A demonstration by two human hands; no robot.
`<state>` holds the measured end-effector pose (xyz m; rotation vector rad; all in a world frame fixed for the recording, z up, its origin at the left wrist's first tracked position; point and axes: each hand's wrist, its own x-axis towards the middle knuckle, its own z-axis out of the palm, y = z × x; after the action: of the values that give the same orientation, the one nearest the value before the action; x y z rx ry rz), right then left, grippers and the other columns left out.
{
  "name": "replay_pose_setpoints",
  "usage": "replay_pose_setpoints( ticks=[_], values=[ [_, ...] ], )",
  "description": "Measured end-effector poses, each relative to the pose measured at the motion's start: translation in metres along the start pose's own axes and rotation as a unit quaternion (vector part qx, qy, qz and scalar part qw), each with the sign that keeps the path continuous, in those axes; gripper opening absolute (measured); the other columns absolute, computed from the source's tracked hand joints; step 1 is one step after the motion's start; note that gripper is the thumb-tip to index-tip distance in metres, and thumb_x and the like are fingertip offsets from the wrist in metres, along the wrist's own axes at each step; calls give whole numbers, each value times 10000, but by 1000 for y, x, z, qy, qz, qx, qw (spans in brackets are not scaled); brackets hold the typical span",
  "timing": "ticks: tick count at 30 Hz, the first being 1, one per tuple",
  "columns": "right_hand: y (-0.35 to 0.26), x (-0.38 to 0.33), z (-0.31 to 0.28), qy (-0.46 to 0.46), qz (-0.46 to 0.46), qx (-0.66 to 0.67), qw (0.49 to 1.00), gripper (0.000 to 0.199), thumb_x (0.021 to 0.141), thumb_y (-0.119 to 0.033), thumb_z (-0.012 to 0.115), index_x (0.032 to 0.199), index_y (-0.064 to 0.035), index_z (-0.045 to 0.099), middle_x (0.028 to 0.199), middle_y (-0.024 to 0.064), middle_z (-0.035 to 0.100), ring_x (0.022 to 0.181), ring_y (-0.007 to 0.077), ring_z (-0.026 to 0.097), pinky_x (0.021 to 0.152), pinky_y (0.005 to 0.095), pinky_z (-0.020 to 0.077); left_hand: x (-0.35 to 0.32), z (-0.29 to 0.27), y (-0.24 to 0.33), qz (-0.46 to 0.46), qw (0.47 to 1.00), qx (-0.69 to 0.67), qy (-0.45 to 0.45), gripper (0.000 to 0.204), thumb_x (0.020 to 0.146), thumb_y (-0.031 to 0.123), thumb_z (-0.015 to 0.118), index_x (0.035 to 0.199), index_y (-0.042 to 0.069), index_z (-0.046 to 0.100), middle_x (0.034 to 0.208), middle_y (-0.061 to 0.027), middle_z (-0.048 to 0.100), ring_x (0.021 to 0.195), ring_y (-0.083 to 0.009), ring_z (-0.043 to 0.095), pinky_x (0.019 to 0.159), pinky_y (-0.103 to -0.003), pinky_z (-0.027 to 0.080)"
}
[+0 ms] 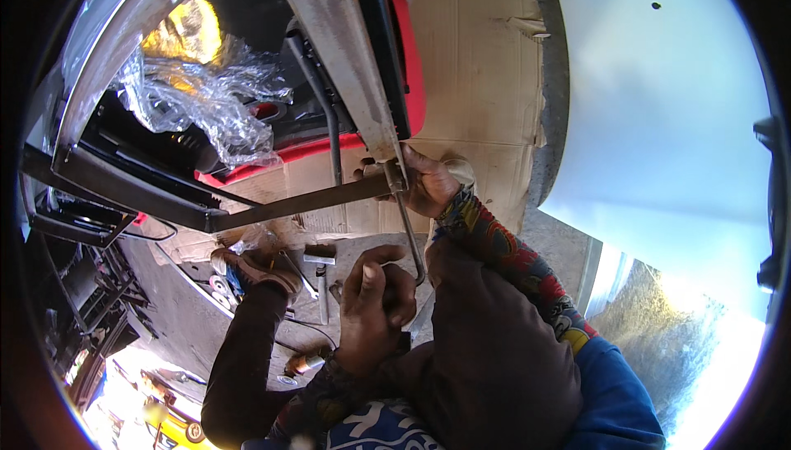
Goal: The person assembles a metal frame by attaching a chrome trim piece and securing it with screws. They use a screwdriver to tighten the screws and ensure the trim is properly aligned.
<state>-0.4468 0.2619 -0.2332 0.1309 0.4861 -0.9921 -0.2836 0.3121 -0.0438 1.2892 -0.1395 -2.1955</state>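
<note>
On flattened cardboard (486, 63) over grey pavement (177, 318), right hand (428, 182) and left hand (375, 306) both grip a bent rod (409, 232).

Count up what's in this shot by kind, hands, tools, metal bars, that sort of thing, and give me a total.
Hands: 2, right hand, left hand
Bent metal rod tool: 1
Flat metal bars: 1
Crumpled clear plastic wrap: 1
Cardboard sheet: 1
Total: 6
</note>
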Motion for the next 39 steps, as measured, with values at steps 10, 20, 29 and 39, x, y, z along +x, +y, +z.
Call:
replay_pose_setpoints(
  ticks=[10,20,29,39],
  values=[
    [3,2,-5,45,-4,-18,999,676,996,-504,459,1402,37,449,1370,227,557,1311,354,515,1092,469,422,22,51,21,89,715,687,-96,279,945,241,639,1156,59,627,793,-184,681,830,-383,705,701,-490,531],
    [-1,-5,7,0,-5,-5,1000,602,1006,-480,470,1396,-22,484,1360,184,577,1272,327,555,956,421,524,29,-1,-13,289,687,644,-173,309,862,216,727,1088,98,551,726,-109,642,609,-294,674,532,-390,512],
    [0,-1,3,-1,-14,-2,1000,620,974,-464,511,1359,22,510,1369,219,563,1285,367,538,966,419,510,25,44,21,215,493,815,-216,179,866,113,598,988,18,508,647,-148,640,577,-317,679,454,-424,512],
    [3,-5,-1,26,-7,-21,999,672,926,-503,588,1353,10,520,1394,223,539,1300,360,516,1034,502,458,21,24,37,172,490,814,-262,186,881,170,590,1007,39,557,730,-130,650,613,-304,685,484,-413,518]
  ],
)
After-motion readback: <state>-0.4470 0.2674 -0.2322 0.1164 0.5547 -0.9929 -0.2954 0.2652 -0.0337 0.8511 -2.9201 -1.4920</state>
